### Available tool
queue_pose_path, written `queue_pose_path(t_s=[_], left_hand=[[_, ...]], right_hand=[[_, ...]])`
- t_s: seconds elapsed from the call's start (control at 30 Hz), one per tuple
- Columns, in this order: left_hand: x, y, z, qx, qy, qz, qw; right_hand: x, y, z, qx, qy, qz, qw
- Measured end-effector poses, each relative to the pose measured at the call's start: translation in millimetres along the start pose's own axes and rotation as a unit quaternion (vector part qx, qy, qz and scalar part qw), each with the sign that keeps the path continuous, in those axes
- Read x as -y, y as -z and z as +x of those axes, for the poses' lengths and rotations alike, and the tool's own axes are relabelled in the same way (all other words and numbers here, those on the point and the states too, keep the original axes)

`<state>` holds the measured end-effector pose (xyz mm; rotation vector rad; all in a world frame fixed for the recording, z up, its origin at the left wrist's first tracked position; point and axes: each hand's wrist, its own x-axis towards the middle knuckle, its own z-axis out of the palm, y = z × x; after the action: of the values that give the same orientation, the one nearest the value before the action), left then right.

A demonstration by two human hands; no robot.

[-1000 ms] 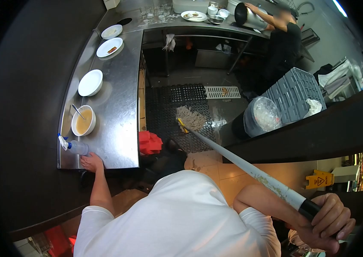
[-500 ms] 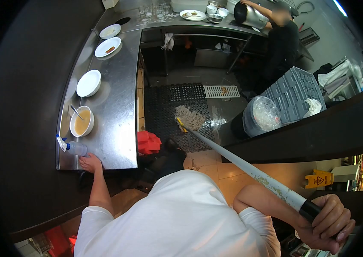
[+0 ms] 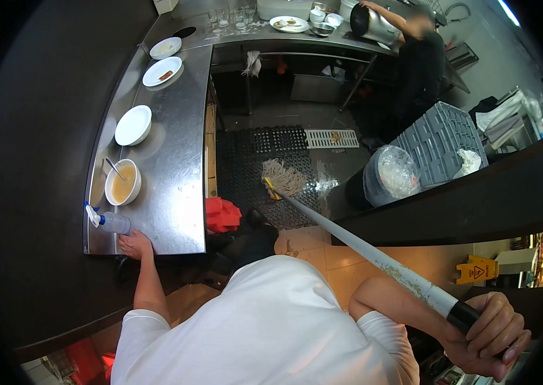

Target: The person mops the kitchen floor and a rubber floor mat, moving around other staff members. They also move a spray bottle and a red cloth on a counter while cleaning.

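My right hand point(image 3: 494, 333) is wrapped round the black end of a mop point(image 3: 377, 255) at the lower right. Its pale, worn handle slants away from me to a yellow clamp, and the stringy grey head lies on the black floor mat point(image 3: 246, 157). At the near left corner of the steel counter point(image 3: 178, 154), my left hand point(image 3: 135, 244) rests on the edge with its fingers laid out. Right by those fingers is the base of a clear spray bottle point(image 3: 115, 223) with a white and blue trigger. Beyond it stands a white bowl point(image 3: 123, 182) of yellowish soup with a spoon.
White plates point(image 3: 133, 125) line the counter. Glasses and dishes stand on the far counter, where a person in black point(image 3: 415, 70) tilts a large metal pot point(image 3: 374, 24). On the right are a bagged bin point(image 3: 392, 174), a grey crate point(image 3: 444, 138) and a yellow caution sign point(image 3: 478, 269).
Hands and mop stay where they were. The person at the back has shifted slightly, still holding the tilted pot.
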<state>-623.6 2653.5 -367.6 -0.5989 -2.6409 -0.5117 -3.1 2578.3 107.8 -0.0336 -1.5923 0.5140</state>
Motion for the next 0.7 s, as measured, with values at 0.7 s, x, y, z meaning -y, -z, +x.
queue_pose_path(t_s=[0.7], left_hand=[[3.6,-4.1,0.5,-0.021,-0.015,-0.016,1.000]], right_hand=[[1.7,-11.9,-7.6,-0.153,0.078,-0.082,0.982]])
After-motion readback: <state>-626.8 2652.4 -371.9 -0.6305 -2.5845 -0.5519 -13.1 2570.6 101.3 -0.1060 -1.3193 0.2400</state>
